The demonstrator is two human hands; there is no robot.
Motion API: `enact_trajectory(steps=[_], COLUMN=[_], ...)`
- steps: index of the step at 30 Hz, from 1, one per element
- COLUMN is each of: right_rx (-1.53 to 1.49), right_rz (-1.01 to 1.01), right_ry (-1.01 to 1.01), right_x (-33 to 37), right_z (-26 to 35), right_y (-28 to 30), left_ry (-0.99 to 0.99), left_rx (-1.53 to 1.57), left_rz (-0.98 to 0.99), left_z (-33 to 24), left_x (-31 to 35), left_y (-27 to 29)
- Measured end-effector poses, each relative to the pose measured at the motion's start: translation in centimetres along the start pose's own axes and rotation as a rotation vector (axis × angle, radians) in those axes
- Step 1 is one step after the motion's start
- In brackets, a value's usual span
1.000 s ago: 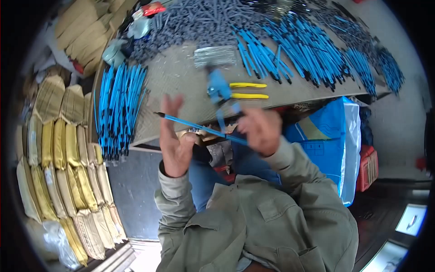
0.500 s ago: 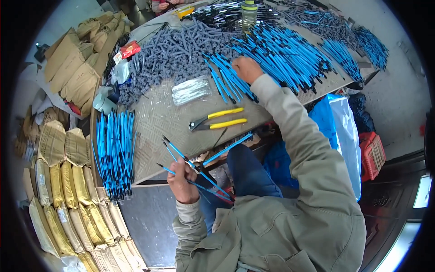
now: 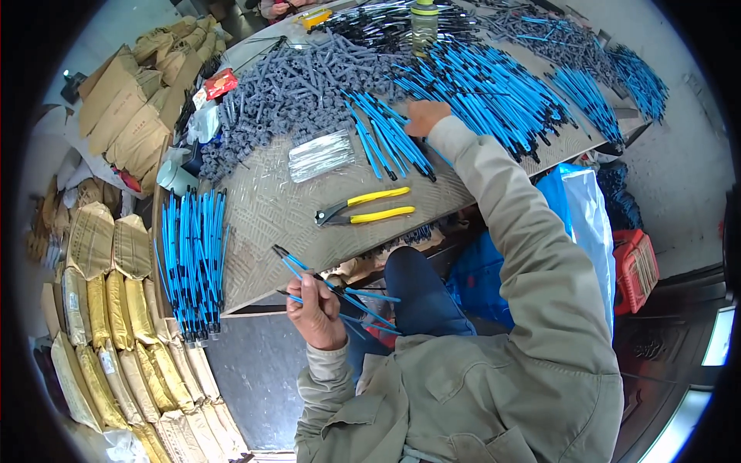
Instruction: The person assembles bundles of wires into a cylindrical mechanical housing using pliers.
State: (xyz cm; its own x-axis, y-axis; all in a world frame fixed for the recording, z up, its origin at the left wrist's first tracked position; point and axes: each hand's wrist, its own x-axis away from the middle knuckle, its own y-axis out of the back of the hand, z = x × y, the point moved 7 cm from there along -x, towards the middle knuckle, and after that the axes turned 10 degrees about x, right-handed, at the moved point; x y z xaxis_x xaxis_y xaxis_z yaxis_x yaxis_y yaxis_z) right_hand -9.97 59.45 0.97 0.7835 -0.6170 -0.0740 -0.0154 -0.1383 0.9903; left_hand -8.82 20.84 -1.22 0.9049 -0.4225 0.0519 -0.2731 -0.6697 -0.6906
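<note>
My left hand (image 3: 315, 311) is closed around a few thin blue rods with black tips (image 3: 332, 292), held just below the near edge of the grey table (image 3: 270, 208). My right hand (image 3: 423, 117) reaches far across the table and rests on a loose bunch of blue rods (image 3: 386, 139); whether it grips one is hidden. Yellow-handled pliers (image 3: 363, 208) lie between the two hands. A bundle of silver pins (image 3: 320, 154) lies behind the pliers.
A neat row of blue rods (image 3: 191, 258) lies at the table's left end. Grey plastic parts (image 3: 285, 85) and more blue rods (image 3: 494, 85) cover the far side. Tan and yellow sacks (image 3: 100, 309) stand stacked on the left. A blue bag (image 3: 575, 212) and a red crate (image 3: 637, 266) sit on the right.
My right hand went from near my chest out to the blue rods across the table. My left hand dropped below the table edge with its rods. The camera tilted further over the table.
</note>
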Motion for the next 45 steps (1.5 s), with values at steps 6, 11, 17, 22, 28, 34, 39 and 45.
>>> enact_trajectory(steps=[6, 11, 17, 22, 28, 34, 39, 45], right_rx=[-0.353, -0.586, -0.614, -0.957, -1.275, -1.242, -1.268, -0.479], right_rz=[-0.221, -0.276, -0.493, -0.85, -0.951, -0.538, -0.185, -0.513], right_ry=[-0.065, -0.028, -0.045, 0.054, 0.139, 0.371, 0.532, 0.12], right_x=[1.6, 1.6, 7.0, 13.5, 22.2, 24.6, 23.4, 7.5], right_z=[-2.8, -4.0, -1.9, -1.7, 1.1, 10.3, 13.6, 4.1], right_y=[0.1, -0.4, 6.2, 8.4, 8.1, 7.1, 6.2, 5.1], left_ry=[-0.089, 0.105, 0.083, 0.028, -0.207, -0.228, -0.317, -0.13], left_rx=[-0.037, -0.112, -0.216, -0.245, -0.27, -0.298, -0.345, -0.023], left_rz=[-0.002, 0.192, 0.085, 0.076, 0.008, 0.119, 0.094, 0.032], left_z=[0.0, 1.3, 1.4, -0.1, -2.6, -2.5, -3.3, -4.2], left_x=[1.5, 2.5, 2.6, 1.0, -0.5, -0.4, 0.2, 0.8], left_y=[1.6, -0.1, -0.4, -1.1, -2.1, -3.9, -3.2, -1.6])
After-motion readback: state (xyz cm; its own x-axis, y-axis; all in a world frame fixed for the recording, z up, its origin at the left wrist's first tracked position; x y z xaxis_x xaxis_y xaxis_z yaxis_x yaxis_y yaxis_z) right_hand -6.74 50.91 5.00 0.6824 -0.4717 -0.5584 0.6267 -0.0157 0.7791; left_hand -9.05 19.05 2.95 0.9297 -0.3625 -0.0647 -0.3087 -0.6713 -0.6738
